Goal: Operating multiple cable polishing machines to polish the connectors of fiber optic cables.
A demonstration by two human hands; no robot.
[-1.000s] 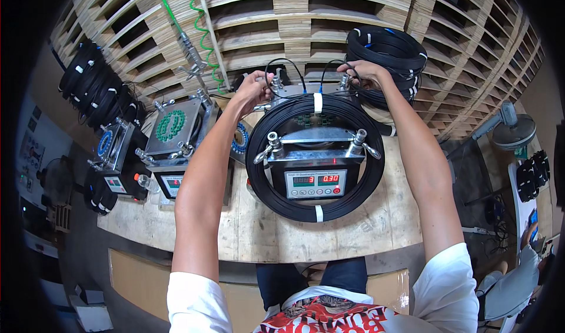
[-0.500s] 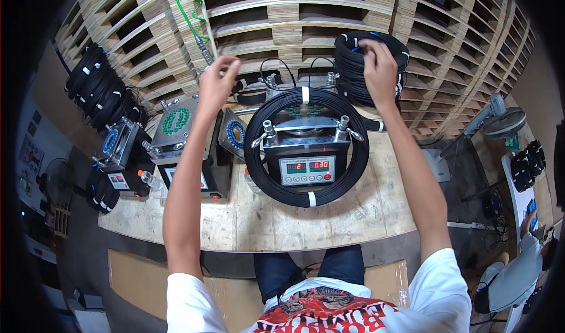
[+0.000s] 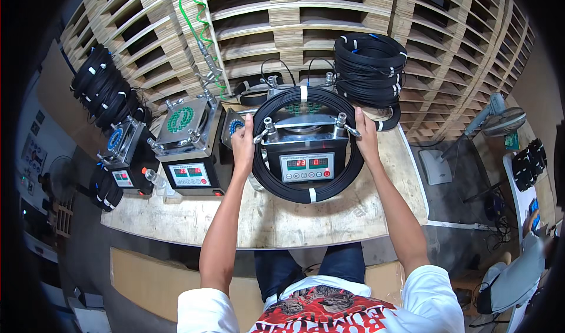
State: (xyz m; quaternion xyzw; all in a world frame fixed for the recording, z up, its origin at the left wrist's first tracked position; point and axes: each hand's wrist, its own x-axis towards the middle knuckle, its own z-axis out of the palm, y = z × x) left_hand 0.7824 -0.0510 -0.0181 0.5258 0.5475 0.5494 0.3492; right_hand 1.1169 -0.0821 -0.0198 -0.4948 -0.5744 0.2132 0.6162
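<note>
A ring-shaped coil of black cable [image 3: 344, 181], bound with white tape at top and bottom, frames the front of a pressure polishing machine [image 3: 307, 167] with a lit red display. My left hand [image 3: 242, 146] is closed at the coil's left side, thumb pointing up. On the opposite side, my right hand [image 3: 366, 136] grips the coil, its thumb upright too. Both hands are close beside the machine's metal lever handles, and their fingers are partly hidden behind the coil. Two thin leads rise in loops behind the machine.
Two similar machines stand to the left, one with a green ring pattern [image 3: 180, 119], one with a blue ring [image 3: 115, 139]. A clear bottle [image 3: 154, 177] is between them. Stacked black coils [image 3: 371, 68] rise at the back right. Wooden pallets [image 3: 329, 15] form the wall behind.
Both hands have come down and inward from above the table to the coil's sides. The right hand left the stacked coils. The machine's display reads differently.
</note>
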